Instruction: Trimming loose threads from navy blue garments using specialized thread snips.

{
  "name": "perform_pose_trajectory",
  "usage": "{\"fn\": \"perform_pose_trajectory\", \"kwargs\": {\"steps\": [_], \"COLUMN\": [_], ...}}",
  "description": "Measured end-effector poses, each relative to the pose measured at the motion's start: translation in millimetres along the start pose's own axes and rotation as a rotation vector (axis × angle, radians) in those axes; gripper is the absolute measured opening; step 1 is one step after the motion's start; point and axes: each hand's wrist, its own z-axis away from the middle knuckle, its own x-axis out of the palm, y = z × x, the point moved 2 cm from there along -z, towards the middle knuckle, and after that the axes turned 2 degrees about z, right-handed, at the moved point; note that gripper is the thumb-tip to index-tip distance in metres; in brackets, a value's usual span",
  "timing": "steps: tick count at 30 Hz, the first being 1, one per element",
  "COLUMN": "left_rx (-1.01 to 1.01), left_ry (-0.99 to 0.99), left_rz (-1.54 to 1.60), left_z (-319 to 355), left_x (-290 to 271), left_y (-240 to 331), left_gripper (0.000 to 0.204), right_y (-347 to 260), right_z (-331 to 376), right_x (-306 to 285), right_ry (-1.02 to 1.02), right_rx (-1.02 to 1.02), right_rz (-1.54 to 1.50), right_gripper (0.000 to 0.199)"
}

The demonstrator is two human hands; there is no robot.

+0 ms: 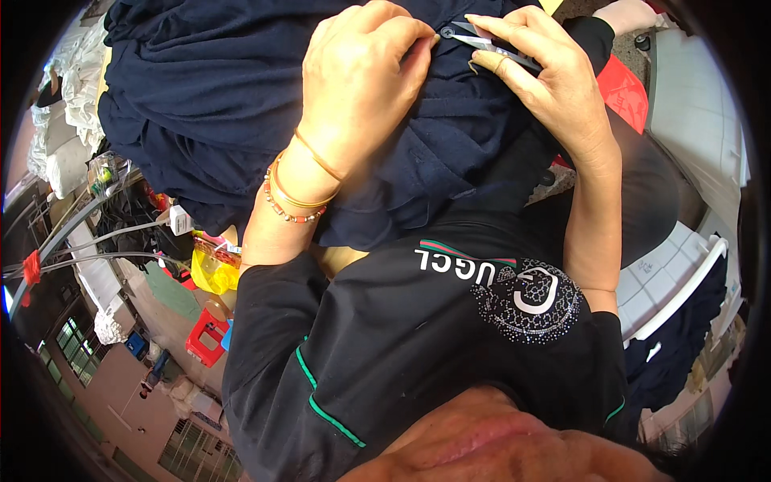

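A dark navy garment (201, 104) is spread in gathered folds across the work surface in front of me. Near its far edge sits a round dark button (447, 33). My left hand (365, 68) is closed in a pinch on the cloth right beside the button; what lies between the fingertips is mostly hidden. From the other side, my right hand (554, 76) grips a small pair of metal thread snips (486, 42) between thumb and fingers. Their blades are parted, with the tips at the button's edge.
To the left are white plastic bags (80, 88), grey cables (104, 245), a yellow bag (215, 271) and a red plastic crate (207, 337). On the right are a red sheet or bag (623, 92) and a white tiled surface (671, 273). Another person's hand (626, 16) shows at the far right.
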Motion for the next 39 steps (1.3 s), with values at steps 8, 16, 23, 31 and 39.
{"fn": "perform_pose_trajectory", "kwargs": {"steps": [8,16,23,31,39], "left_rx": [-0.016,-0.019,-0.112,-0.071,-0.611], "left_ry": [-0.006,-0.009,-0.050,-0.159,0.058], "left_rz": [0.008,0.030,0.093,0.205,1.181], "left_z": [-1.9,-0.2,-2.7,-11.9,-10.6], "left_x": [2.1,1.8,-0.1,-10.5,-9.7], "left_y": [0.6,-1.7,0.8,-5.7,-13.0], "left_gripper": [0.011,0.011,0.010,0.028,0.008], "right_y": [-6.4,-18.4,-12.7,11.7,25.4], "right_z": [-4.0,-9.4,-7.5,1.4,7.0], "right_x": [-0.7,0.1,1.5,-10.9,-2.0], "right_ry": [-0.017,-0.021,0.027,0.223,0.227], "right_rx": [0.032,0.054,-0.011,0.054,-0.091], "right_rz": [0.076,0.164,0.213,0.165,-0.002], "right_gripper": [0.031,0.027,0.022,0.032,0.042]}}
